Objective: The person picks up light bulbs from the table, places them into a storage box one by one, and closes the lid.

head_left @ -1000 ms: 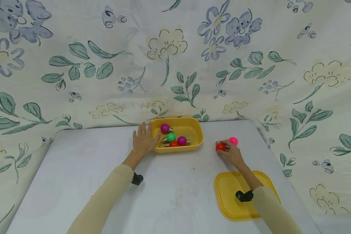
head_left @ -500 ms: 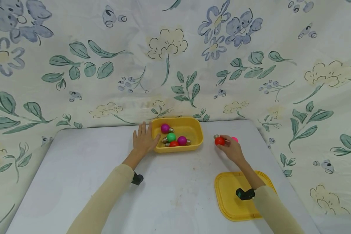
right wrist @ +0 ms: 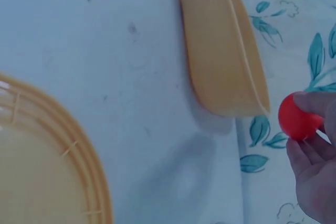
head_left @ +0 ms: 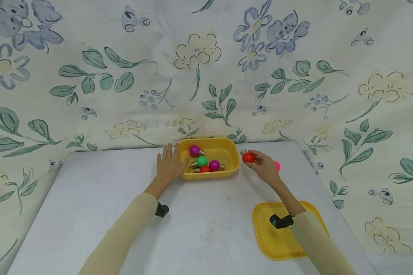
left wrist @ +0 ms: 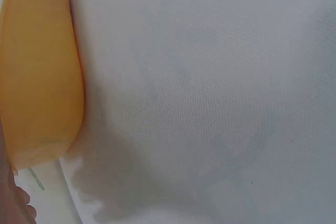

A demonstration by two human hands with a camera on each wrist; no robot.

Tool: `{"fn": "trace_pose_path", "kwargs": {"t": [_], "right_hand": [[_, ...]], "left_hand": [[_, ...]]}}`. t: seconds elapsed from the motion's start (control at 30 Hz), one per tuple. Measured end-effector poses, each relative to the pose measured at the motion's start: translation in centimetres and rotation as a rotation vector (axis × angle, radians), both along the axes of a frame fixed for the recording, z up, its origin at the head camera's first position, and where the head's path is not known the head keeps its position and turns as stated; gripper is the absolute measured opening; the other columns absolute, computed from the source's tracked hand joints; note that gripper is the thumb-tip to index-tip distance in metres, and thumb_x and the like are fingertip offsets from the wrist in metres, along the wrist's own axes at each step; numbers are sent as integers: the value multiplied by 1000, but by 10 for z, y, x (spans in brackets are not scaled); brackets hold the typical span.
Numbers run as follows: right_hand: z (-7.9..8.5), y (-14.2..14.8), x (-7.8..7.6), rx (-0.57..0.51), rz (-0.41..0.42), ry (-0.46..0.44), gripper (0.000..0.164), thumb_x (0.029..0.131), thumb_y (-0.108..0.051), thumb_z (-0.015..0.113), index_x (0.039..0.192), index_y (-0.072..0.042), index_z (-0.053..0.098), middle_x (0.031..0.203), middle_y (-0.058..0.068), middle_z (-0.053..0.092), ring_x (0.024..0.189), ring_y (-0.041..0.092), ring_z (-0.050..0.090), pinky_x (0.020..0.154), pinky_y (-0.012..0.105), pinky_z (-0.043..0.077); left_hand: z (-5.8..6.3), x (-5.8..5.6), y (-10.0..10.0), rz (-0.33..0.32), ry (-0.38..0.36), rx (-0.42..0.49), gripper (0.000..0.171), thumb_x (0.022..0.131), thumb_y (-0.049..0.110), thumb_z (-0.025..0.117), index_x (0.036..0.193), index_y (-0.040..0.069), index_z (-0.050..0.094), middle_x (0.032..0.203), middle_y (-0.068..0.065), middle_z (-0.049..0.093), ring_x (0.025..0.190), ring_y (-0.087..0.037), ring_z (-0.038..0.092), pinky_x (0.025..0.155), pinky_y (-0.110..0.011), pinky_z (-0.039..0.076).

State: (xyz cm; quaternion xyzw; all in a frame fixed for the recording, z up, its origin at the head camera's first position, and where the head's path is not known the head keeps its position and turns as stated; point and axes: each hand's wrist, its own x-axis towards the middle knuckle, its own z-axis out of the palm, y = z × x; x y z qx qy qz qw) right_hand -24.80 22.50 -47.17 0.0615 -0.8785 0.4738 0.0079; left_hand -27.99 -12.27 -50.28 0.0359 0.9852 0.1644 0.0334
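A red light bulb (head_left: pixel 248 158) is pinched between the thumb and fingers of my right hand (head_left: pixel 265 168), just right of the yellow bin (head_left: pixel 210 176). In the right wrist view the red bulb (right wrist: pixel 297 117) shows beyond the bin's near corner. Inside the bin lie two purple bulbs (head_left: pixel 194 151), a green bulb (head_left: pixel 201 161) and a red bulb (head_left: pixel 204 169). My left hand (head_left: pixel 169 164) rests with fingers spread at the bin's left end, its thumb over the rim. Only part of that hand (left wrist: pixel 18 205) shows in the left wrist view.
A pink ball-shaped bulb (head_left: pixel 277 166) lies on the white table (head_left: pixel 199 225), partly behind my right hand. Under my right forearm is a flat yellow lid (head_left: pixel 268 244). A flowered cloth (head_left: pixel 179 88) hangs behind the table.
My right hand has lifted the red bulb and carried it left and away from me, from beside the pink bulb to near the bin. My left hand stays put.
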Motion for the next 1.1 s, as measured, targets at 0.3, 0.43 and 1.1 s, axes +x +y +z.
{"fn": "trace_pose_path", "kwargs": {"t": [0.3,0.43,1.1], "right_hand": [[10,-27,-16,-30,79,-6,50,94,-5,69,141,0,53,138,18,57,127,33,54,100,41,48],[11,-39,-24,-22,96,-6,49,94,-5,69,140,1,54,137,19,57,127,34,54,100,41,48],[-8,-88,-48,40,123,-60,45,92,-6,72,135,-2,59,131,17,61,120,34,59,98,39,51]], "left_hand": [[-1,-1,0,4,6,-4,80,101,52,38,159,3,13,162,-27,7,150,-41,5,117,-62,5],[-3,-1,-1,3,11,-2,79,101,51,38,159,3,15,162,-27,8,149,-42,5,117,-62,5],[1,1,0,1,1,12,78,102,51,37,159,3,13,163,-27,5,150,-41,5,117,-61,4]]}}
